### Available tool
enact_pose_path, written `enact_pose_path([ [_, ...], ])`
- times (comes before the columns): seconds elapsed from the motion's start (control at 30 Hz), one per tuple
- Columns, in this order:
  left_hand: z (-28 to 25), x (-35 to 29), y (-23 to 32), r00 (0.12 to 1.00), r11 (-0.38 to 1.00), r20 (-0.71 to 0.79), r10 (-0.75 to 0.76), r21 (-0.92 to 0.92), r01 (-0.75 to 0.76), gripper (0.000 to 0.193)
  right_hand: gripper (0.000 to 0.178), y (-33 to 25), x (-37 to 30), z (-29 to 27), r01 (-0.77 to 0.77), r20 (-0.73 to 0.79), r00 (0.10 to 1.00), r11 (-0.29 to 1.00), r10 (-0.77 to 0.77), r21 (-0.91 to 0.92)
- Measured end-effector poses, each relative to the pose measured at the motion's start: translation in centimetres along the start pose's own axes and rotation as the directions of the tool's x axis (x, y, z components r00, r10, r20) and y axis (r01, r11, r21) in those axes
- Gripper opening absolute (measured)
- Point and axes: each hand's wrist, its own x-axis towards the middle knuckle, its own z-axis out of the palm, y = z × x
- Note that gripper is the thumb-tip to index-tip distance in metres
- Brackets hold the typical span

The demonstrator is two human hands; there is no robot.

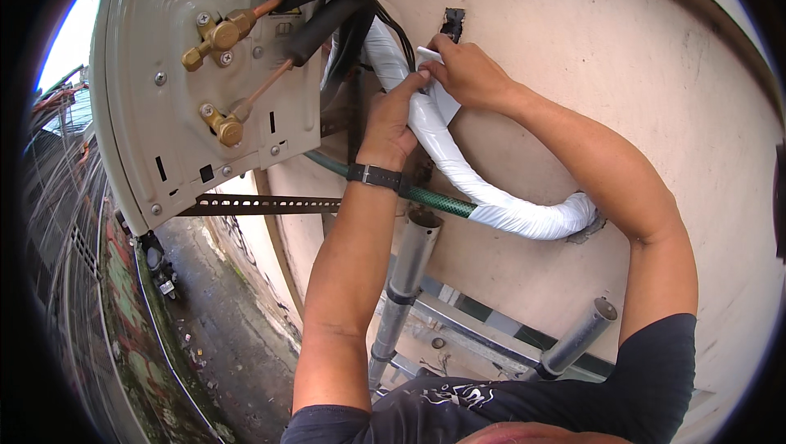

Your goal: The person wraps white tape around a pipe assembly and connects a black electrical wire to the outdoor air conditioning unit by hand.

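A pipe bundle (442,149) wrapped in white tape curves from a hole in the wall up toward the outdoor air-conditioner unit (131,133). My left hand (391,121) is closed round its upper part, the thumb pointing at the tape. Just to the right, my right hand (471,76) pinches white wrapping tape (444,104), which shows below and beside the fingers against the bundle. Black foam-covered copper pipes (319,31) and thin black cables (385,14) run down beside the wrapped length. A green hose (438,200) comes out of the wrapping below my left wrist.
Brass valves (221,39) stick out of the unit's panel. A perforated metal bracket (270,204) runs beneath it. Metal scaffold tubes (409,256) rise close in front of me. Far below at left lies a lane with a parked motorbike (160,264) and tangled wires (65,190).
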Motion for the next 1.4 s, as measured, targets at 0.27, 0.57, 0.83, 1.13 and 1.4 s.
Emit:
enact_pose_path([
  [0.27,-0.9,0.5,-0.8,0.993,0.99,0.079,0.083,-0.122,-0.073,0.033,0.026,-0.4,2.1,-1.0,0.216,0.021,0.973,0.883,-0.228,-0.416],
  [0.57,0.0,-0.2,-1.0,0.993,0.99,-0.006,0.12,-0.075,-0.12,0.027,0.034,-2.2,2.5,-4.1,-0.027,0.089,0.995,0.996,0.035,-0.085],
  [0.83,0.2,-1.3,-3.8,0.888,0.896,-0.131,0.44,-0.009,-0.445,0.037,0.041,-7.5,0.4,-2.1,-0.119,0.197,0.977,0.97,0.077,0.213],
  [1.13,0.2,-6.0,0.7,0.911,0.904,-0.104,0.399,0.211,-0.372,0.041,0.029,-8.4,1.7,-2.1,0.092,0.369,0.926,0.995,-0.073,-0.033],
  [1.4,-1.7,-4.3,2.2,0.935,0.883,-0.009,0.353,0.332,-0.331,0.039,0.033,-8.7,2.6,-3.4,-0.058,0.58,0.813,0.983,-0.056,0.177],
])
